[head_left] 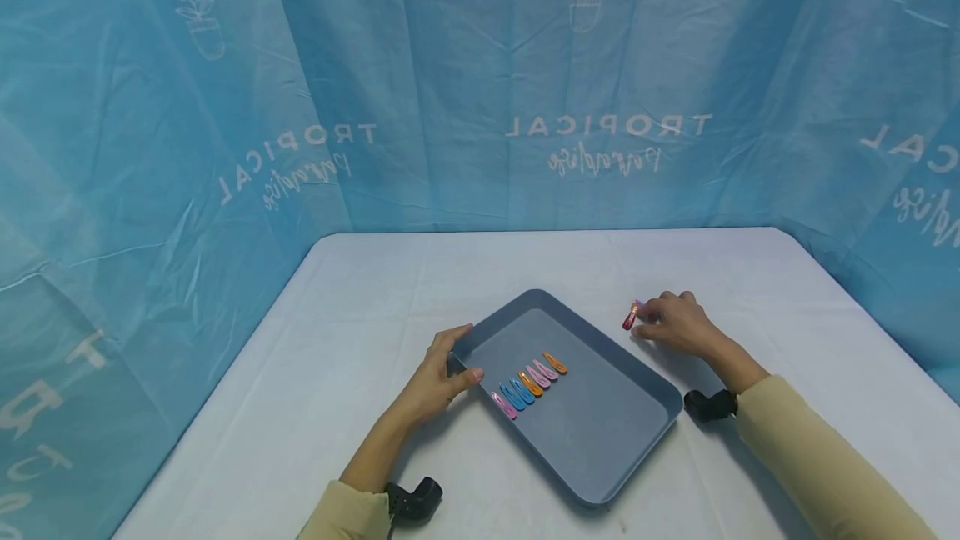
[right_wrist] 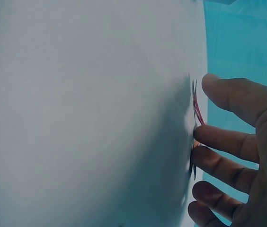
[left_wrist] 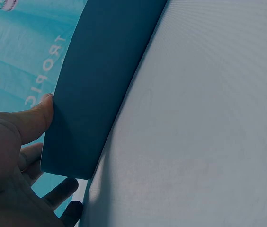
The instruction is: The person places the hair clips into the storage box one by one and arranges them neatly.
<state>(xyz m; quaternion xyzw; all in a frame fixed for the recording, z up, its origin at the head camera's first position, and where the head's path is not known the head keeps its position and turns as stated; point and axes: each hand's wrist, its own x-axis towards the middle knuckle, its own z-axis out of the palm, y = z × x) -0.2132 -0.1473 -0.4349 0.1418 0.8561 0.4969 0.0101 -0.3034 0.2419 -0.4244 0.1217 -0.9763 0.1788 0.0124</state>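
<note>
My left hand (head_left: 433,382) holds the left corner of a grey-blue rectangular tray (head_left: 615,432), thumb on the near side and fingers around the far side. In the left wrist view, the thumb rests against the tray wall (left_wrist: 95,90). A slanted row of snap hair clips (head_left: 527,383) in pink, blue and orange lies in the tray. On the cloth beyond the tray's right side lies a small group of hair clips (head_left: 628,322), red on top, partly hidden by fingers. My right hand (head_left: 678,323) touches them with its fingertips, the thumb standing apart in the right wrist view.
White cloth (head_left: 375,298) covers the table around the tray. Blue printed curtains (head_left: 450,65) hang behind the table and at both sides. A black wrist device (head_left: 416,500) sits on the left wrist, another black device (head_left: 708,405) on the right.
</note>
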